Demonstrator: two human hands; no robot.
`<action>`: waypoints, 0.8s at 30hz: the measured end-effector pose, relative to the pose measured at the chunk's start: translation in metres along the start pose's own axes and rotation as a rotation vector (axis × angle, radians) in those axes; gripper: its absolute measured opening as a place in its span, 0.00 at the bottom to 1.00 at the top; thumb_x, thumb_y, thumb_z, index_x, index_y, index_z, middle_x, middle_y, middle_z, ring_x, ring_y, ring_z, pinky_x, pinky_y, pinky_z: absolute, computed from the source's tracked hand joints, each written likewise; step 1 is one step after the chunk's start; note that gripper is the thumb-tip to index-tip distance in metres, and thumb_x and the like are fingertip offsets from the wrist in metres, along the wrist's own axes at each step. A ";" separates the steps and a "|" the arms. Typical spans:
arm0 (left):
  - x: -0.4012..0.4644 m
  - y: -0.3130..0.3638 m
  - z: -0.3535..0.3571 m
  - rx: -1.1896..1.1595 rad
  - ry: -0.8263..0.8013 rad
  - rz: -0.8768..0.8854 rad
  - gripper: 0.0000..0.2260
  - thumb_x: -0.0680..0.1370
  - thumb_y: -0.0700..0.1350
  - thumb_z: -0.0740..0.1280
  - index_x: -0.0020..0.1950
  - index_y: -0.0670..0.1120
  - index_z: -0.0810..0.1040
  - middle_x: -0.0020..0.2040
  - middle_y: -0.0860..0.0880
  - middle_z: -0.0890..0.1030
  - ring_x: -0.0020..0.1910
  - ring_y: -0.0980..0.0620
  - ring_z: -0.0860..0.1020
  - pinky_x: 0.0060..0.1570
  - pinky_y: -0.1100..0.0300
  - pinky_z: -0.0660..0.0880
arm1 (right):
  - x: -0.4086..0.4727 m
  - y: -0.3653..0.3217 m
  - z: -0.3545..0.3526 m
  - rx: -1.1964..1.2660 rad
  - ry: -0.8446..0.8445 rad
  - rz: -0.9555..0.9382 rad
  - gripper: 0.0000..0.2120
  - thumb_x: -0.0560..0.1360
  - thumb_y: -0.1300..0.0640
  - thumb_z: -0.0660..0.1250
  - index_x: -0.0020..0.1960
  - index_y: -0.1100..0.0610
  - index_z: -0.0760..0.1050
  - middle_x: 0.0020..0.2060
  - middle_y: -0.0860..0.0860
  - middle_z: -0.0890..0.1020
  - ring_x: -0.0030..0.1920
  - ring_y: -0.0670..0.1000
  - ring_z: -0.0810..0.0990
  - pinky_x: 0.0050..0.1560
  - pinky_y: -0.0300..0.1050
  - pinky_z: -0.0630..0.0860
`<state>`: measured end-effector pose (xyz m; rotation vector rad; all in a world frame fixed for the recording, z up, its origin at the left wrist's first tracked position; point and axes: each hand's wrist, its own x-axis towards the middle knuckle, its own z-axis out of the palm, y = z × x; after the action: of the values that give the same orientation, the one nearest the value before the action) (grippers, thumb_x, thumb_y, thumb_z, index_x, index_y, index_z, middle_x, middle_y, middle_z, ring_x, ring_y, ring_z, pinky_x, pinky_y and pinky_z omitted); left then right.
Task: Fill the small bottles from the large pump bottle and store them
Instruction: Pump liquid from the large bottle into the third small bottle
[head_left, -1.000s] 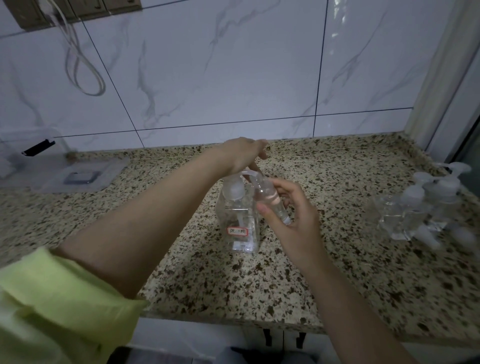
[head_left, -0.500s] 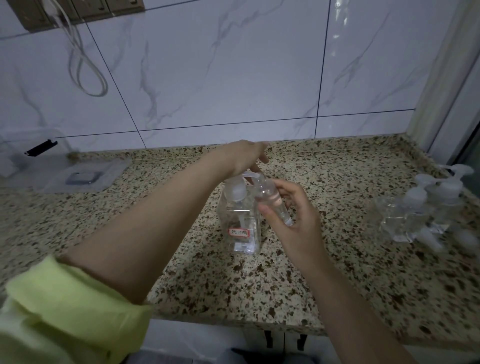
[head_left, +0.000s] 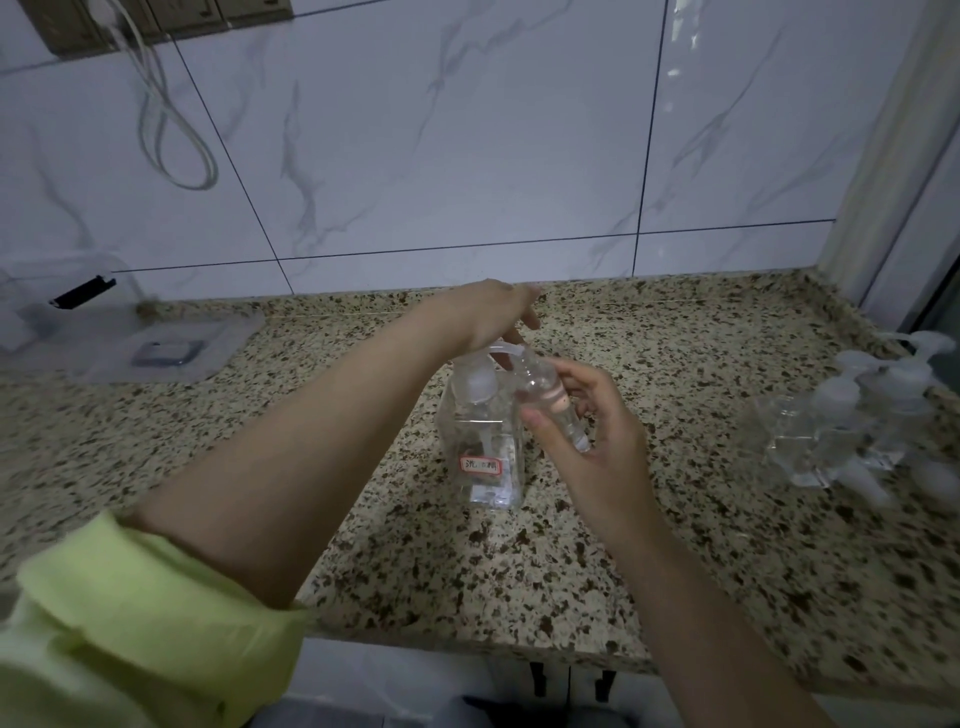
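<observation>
A large clear pump bottle (head_left: 480, 457) with a red-edged label stands on the speckled counter (head_left: 597, 587) in the middle. My left hand (head_left: 491, 314) rests flat on top of its pump head, fingers straight. My right hand (head_left: 587, 431) grips a small clear bottle (head_left: 553, 402), tilted, with its open mouth up against the pump spout. The spout tip is partly hidden by my left hand.
Several small clear pump bottles (head_left: 857, 415) stand grouped at the counter's right edge, with loose white pump tops (head_left: 867, 486) lying beside them. A clear plastic lid or tray (head_left: 156, 348) lies at the back left. A white cable (head_left: 166, 119) hangs on the tiled wall.
My left hand has stayed on the pump head and my right hand keeps the small bottle at the spout; any motion is very slight.
</observation>
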<state>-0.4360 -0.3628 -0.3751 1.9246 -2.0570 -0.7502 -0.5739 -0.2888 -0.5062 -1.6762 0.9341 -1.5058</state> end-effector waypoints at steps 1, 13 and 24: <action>0.000 0.000 0.001 0.016 -0.002 -0.005 0.26 0.85 0.58 0.45 0.65 0.48 0.79 0.59 0.47 0.83 0.61 0.46 0.76 0.63 0.53 0.67 | -0.001 0.000 0.000 0.002 0.001 -0.001 0.20 0.75 0.48 0.73 0.64 0.41 0.73 0.57 0.39 0.81 0.57 0.43 0.80 0.56 0.35 0.76; 0.003 0.000 0.000 -0.035 0.040 -0.001 0.25 0.85 0.58 0.47 0.63 0.47 0.80 0.54 0.47 0.85 0.57 0.47 0.78 0.65 0.50 0.71 | 0.000 0.000 0.000 0.001 0.015 -0.015 0.20 0.75 0.52 0.74 0.63 0.38 0.72 0.57 0.39 0.81 0.57 0.42 0.80 0.55 0.30 0.74; 0.001 -0.001 0.001 -0.009 0.030 -0.006 0.26 0.85 0.57 0.46 0.64 0.48 0.80 0.57 0.47 0.84 0.58 0.47 0.77 0.66 0.52 0.68 | 0.000 0.002 0.000 -0.011 0.000 -0.028 0.20 0.75 0.54 0.75 0.63 0.42 0.74 0.57 0.44 0.82 0.57 0.44 0.80 0.56 0.33 0.75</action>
<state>-0.4354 -0.3641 -0.3768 1.9262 -2.0275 -0.7267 -0.5745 -0.2904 -0.5079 -1.7036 0.9241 -1.5221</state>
